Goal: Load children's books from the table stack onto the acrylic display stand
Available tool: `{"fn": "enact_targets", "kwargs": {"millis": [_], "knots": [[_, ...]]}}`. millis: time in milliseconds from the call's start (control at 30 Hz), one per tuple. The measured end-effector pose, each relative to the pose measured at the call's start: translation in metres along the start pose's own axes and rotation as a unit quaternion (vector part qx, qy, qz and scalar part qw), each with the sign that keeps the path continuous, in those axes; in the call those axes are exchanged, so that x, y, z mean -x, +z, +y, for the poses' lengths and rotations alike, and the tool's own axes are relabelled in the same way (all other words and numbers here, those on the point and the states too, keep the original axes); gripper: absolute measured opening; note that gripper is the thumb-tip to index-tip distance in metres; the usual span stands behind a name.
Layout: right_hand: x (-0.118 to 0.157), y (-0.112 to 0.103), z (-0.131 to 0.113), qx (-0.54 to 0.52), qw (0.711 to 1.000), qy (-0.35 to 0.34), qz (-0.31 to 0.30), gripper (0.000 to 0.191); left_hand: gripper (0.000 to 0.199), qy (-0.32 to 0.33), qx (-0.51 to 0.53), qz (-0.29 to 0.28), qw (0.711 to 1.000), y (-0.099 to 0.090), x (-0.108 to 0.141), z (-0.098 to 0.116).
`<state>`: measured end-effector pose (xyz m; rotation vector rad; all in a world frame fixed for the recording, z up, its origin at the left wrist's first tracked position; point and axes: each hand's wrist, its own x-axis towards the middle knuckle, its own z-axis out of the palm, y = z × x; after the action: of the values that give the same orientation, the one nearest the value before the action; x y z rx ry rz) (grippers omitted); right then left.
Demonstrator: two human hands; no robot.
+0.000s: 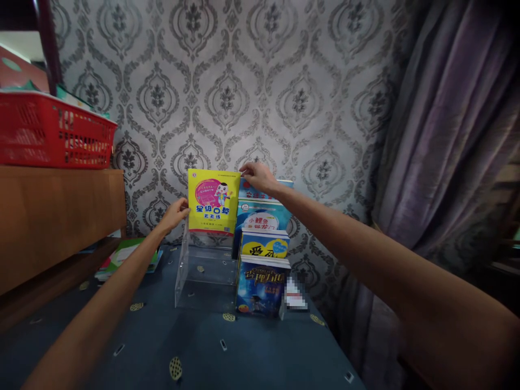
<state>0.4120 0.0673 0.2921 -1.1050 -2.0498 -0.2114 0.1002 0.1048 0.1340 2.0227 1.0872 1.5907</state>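
A yellow book (213, 201) with a pink picture stands upright at the top left tier of a clear stepped rack (181, 271). My left hand (175, 214) pinches its left edge. At its upper right edge is my right hand (258, 176), fingers closed against the corner. The rack's right side carries several books in tiers: a blue one at the top, a light blue book (260, 215), a yellow and blue book (264, 245), and a dark blue book (262, 287) at the front. Clear lower tiers show beneath the yellow book.
A red basket (81, 132) sits on a wooden cabinet (60, 216) at the left. Books with a green cover (125, 254) lie beside the cabinet on the dark patterned cloth (203, 352). A grey curtain (439, 162) hangs at the right, and patterned wallpaper is behind the rack.
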Motion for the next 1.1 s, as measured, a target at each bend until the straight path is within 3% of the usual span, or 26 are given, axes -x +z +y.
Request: {"fn": "enact_targets", "kwargs": {"millis": [267, 433, 567, 733, 900, 967, 1100], "knots": [[0.000, 0.002, 0.001, 0.022, 1.000, -0.009, 0.016, 0.043, 0.031, -0.008, 0.005, 0.011, 1.000, -0.002, 0.003, 0.003], [0.002, 0.000, 0.003, 0.019, 0.997, -0.008, 0.072, 0.041, 0.035, -0.023, 0.015, 0.020, 0.999, -0.006, 0.006, 0.002], [0.026, -0.002, -0.005, 0.002, 0.991, -0.012, 0.133, 0.036, 0.038, -0.044, 0.023, 0.041, 0.998, -0.010, 0.017, 0.000], [0.109, 0.018, -0.028, -0.031, 0.979, -0.145, 0.142, 0.027, 0.043, -0.085, 0.040, 0.076, 0.993, -0.015, 0.057, -0.017], [0.222, 0.061, -0.053, -0.109, 0.950, -0.292, 0.013, 0.032, 0.043, -0.125, -0.012, 0.128, 0.984, -0.030, 0.120, -0.050], [0.264, 0.081, -0.060, -0.140, 0.949, -0.280, -0.030, 0.034, 0.039, -0.137, -0.057, 0.132, 0.980, -0.038, 0.145, -0.063], [0.332, 0.126, -0.066, -0.228, 0.959, -0.157, -0.056, 0.034, 0.028, -0.106, -0.249, 0.123, 0.955, -0.050, 0.191, -0.083]]}}
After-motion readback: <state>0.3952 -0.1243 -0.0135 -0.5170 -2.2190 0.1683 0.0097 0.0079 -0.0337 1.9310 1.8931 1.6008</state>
